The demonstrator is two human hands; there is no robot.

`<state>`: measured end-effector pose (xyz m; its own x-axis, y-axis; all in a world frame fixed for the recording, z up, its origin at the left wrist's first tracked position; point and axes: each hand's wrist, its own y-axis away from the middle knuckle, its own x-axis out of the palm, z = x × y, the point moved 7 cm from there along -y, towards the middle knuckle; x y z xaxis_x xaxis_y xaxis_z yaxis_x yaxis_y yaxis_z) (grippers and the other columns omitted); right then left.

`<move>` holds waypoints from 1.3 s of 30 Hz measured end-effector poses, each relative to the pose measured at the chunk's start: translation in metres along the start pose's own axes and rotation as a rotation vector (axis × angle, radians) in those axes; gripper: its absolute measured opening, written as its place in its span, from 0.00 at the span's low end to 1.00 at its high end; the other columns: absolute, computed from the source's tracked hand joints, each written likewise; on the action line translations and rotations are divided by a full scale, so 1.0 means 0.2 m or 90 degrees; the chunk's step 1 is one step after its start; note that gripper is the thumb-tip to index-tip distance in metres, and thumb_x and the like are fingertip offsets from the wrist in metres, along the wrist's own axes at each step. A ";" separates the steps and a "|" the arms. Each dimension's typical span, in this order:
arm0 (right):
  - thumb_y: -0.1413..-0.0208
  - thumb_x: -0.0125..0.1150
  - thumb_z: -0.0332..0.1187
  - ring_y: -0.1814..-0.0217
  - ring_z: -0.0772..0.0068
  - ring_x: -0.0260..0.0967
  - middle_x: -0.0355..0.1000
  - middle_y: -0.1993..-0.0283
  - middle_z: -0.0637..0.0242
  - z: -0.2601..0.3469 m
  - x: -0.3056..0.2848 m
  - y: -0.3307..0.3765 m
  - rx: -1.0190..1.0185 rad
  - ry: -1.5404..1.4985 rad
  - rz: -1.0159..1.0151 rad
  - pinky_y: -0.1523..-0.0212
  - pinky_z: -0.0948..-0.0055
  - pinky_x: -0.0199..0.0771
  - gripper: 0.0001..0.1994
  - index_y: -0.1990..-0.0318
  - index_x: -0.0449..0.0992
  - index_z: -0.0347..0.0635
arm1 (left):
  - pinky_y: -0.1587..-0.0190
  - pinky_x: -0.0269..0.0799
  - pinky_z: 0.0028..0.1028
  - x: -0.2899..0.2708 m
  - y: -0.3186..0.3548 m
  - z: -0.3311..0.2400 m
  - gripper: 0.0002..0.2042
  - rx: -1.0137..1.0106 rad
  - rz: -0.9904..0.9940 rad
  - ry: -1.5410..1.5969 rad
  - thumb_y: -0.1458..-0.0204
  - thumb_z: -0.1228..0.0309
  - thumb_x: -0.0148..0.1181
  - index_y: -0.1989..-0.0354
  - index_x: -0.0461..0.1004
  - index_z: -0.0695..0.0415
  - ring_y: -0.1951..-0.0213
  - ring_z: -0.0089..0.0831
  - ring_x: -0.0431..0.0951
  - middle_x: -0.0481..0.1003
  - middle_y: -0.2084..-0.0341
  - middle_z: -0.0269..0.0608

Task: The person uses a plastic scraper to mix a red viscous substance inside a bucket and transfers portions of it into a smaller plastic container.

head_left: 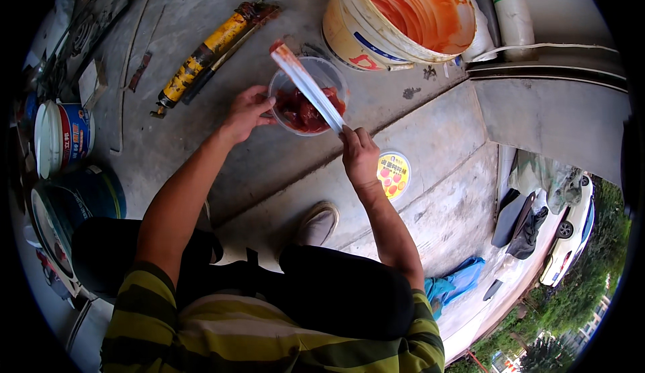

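My left hand (248,113) grips the left rim of a round clear plastic tub (322,71) that stands on the concrete. Dark red grease (295,111) lies in lumps inside it. A long, flat, pale strip (310,89) is closed in my right hand (360,153), held by its near end. It slants across the tub, and its far end is smeared with red grease. Just beyond the tub to the right stands a large white bucket (356,44), its inside coated with orange-red grease (416,10). A round lid with a yellow print (394,175) lies beside my right forearm.
A yellow grease gun (201,64) with worn paint lies beyond my left hand. Paint buckets (75,131) and a dark tub (101,195) stand at the left. A metal ledge (551,118) and a white pipe (508,4) are at the right. Blue cloth (463,275) lies behind my right arm.
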<state>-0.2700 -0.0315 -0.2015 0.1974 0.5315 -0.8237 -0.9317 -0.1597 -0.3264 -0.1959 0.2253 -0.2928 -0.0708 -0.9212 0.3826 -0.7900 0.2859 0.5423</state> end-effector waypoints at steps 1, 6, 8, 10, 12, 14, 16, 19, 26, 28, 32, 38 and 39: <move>0.49 0.61 0.23 0.70 0.57 0.69 0.66 0.70 0.61 -0.01 0.00 0.01 -0.018 0.005 0.016 0.72 0.60 0.71 0.11 0.56 0.76 0.40 | 0.57 0.81 0.37 0.00 0.00 0.00 0.15 -0.003 0.000 -0.003 0.40 0.72 0.59 0.46 0.69 0.58 0.59 0.30 0.78 0.75 0.60 0.40; 0.49 0.59 0.22 0.70 0.56 0.69 0.65 0.70 0.60 -0.07 -0.06 0.11 -0.021 0.026 0.036 0.73 0.60 0.71 0.12 0.56 0.75 0.38 | 0.57 0.80 0.37 0.02 0.01 -0.01 0.15 -0.015 -0.012 -0.003 0.40 0.72 0.59 0.46 0.69 0.58 0.59 0.30 0.78 0.75 0.59 0.40; 0.49 0.59 0.22 0.70 0.57 0.69 0.65 0.71 0.60 -0.08 -0.09 0.15 -0.028 0.024 0.035 0.73 0.60 0.70 0.12 0.56 0.75 0.38 | 0.57 0.80 0.37 0.01 0.01 0.00 0.15 -0.012 -0.016 -0.012 0.40 0.72 0.59 0.46 0.69 0.58 0.59 0.29 0.78 0.75 0.59 0.40; 0.50 0.59 0.21 0.71 0.56 0.69 0.65 0.71 0.60 -0.09 -0.11 0.18 -0.014 0.037 0.073 0.73 0.59 0.70 0.12 0.56 0.75 0.38 | 0.57 0.80 0.37 -0.01 0.00 0.01 0.15 -0.010 -0.012 -0.006 0.40 0.72 0.59 0.46 0.69 0.58 0.59 0.29 0.78 0.75 0.59 0.40; 0.50 0.59 0.20 0.71 0.57 0.69 0.65 0.71 0.60 -0.12 -0.15 0.20 -0.014 0.033 0.083 0.73 0.59 0.69 0.13 0.56 0.75 0.38 | 0.57 0.80 0.37 0.00 0.01 0.01 0.15 -0.009 -0.004 -0.002 0.40 0.71 0.59 0.46 0.69 0.58 0.59 0.29 0.78 0.75 0.59 0.40; 0.52 0.59 0.18 0.71 0.56 0.69 0.65 0.71 0.61 -0.13 -0.19 0.22 -0.013 0.033 0.099 0.74 0.59 0.69 0.14 0.56 0.74 0.38 | 0.57 0.81 0.37 0.00 0.01 0.00 0.16 -0.021 -0.021 -0.024 0.40 0.71 0.59 0.46 0.69 0.59 0.59 0.29 0.78 0.76 0.59 0.41; 0.52 0.59 0.18 0.71 0.56 0.69 0.66 0.70 0.60 -0.15 -0.22 0.26 -0.018 0.040 0.104 0.73 0.59 0.69 0.14 0.56 0.74 0.38 | 0.57 0.81 0.37 0.02 0.01 -0.01 0.15 -0.024 -0.029 -0.029 0.40 0.71 0.59 0.46 0.69 0.59 0.59 0.30 0.78 0.76 0.59 0.41; 0.54 0.59 0.18 0.70 0.56 0.69 0.66 0.69 0.60 -0.16 -0.29 0.29 -0.019 0.060 0.129 0.72 0.59 0.70 0.15 0.56 0.75 0.38 | 0.57 0.81 0.37 0.02 0.01 0.00 0.15 -0.025 -0.028 -0.029 0.40 0.71 0.59 0.46 0.69 0.59 0.59 0.30 0.78 0.75 0.60 0.40; 0.56 0.59 0.19 0.68 0.57 0.70 0.66 0.70 0.61 -0.14 -0.44 0.32 -0.029 0.096 0.209 0.71 0.61 0.73 0.16 0.57 0.75 0.37 | 0.58 0.82 0.38 0.01 0.00 0.01 0.14 -0.020 -0.025 -0.016 0.40 0.72 0.59 0.46 0.69 0.59 0.59 0.31 0.79 0.75 0.60 0.41; 0.56 0.59 0.19 0.69 0.57 0.70 0.66 0.70 0.61 -0.15 -0.49 0.33 -0.025 0.098 0.216 0.71 0.61 0.73 0.15 0.57 0.75 0.37 | 0.59 0.82 0.37 0.02 0.00 0.00 0.15 -0.021 -0.022 -0.012 0.40 0.72 0.59 0.46 0.69 0.59 0.59 0.31 0.79 0.75 0.60 0.41; 0.55 0.59 0.19 0.69 0.57 0.70 0.66 0.71 0.61 -0.16 -0.60 0.36 -0.014 0.110 0.234 0.71 0.60 0.72 0.14 0.58 0.75 0.37 | 0.59 0.82 0.37 0.01 0.00 0.01 0.15 -0.021 -0.023 -0.006 0.41 0.72 0.59 0.46 0.69 0.59 0.60 0.31 0.78 0.75 0.60 0.41; 0.52 0.62 0.19 0.72 0.56 0.70 0.67 0.72 0.60 -0.18 -0.82 0.43 0.019 0.133 0.231 0.72 0.62 0.71 0.11 0.60 0.76 0.37 | 0.59 0.82 0.36 0.01 -0.01 0.01 0.14 -0.027 -0.012 -0.003 0.41 0.72 0.60 0.47 0.70 0.58 0.60 0.29 0.78 0.74 0.62 0.40; 0.52 0.62 0.19 0.72 0.56 0.70 0.67 0.72 0.60 -0.17 -0.83 0.45 0.019 0.135 0.231 0.72 0.62 0.71 0.11 0.60 0.76 0.37 | 0.59 0.82 0.36 0.01 -0.01 0.01 0.14 -0.027 -0.011 -0.001 0.41 0.72 0.60 0.47 0.70 0.58 0.60 0.29 0.78 0.74 0.62 0.40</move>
<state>-0.3760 -0.1627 -0.1092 -0.0902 0.2620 -0.9608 -0.9599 -0.2799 0.0137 -0.1956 0.2228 -0.2955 -0.0586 -0.9266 0.3715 -0.7647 0.2809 0.5799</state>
